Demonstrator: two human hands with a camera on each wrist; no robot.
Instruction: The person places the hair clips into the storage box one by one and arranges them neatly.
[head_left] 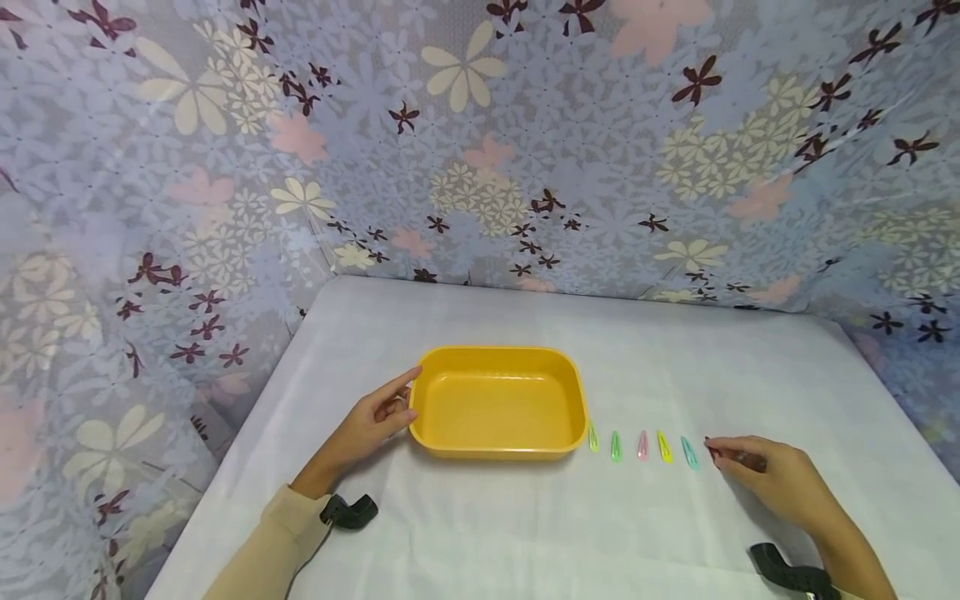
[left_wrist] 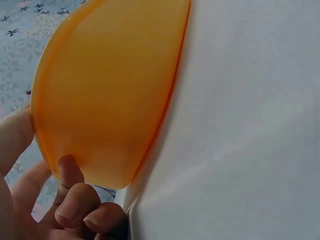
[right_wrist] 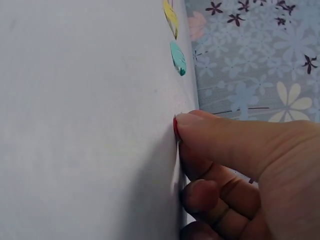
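A yellow rectangular tray (head_left: pixel 498 454) stands on the white cloth. At its left end my left hand (head_left: pixel 378 417) holds the rim, with thumb and forefinger at the edge. In the left wrist view one fingertip (left_wrist: pixel 70 167) lies against the tray's outer wall (left_wrist: pixel 110 95), and other fingers are curled below. My right hand (head_left: pixel 776 479) pinches a dark red hair clip (right_wrist: pixel 176 126) at the cloth; the fingers hide most of it. Just left of that hand lies a turquoise snap hair clip (head_left: pixel 690 452), then a yellow clip (head_left: pixel 664 447).
The row of clips continues leftward with a pink clip (head_left: pixel 642 445), a green clip (head_left: pixel 616 446) and a yellow-green clip (head_left: pixel 593 437) beside the tray's right corner. Flowered fabric (head_left: pixel 480 167) hangs behind and to the sides of the white-covered table (head_left: pixel 510 533).
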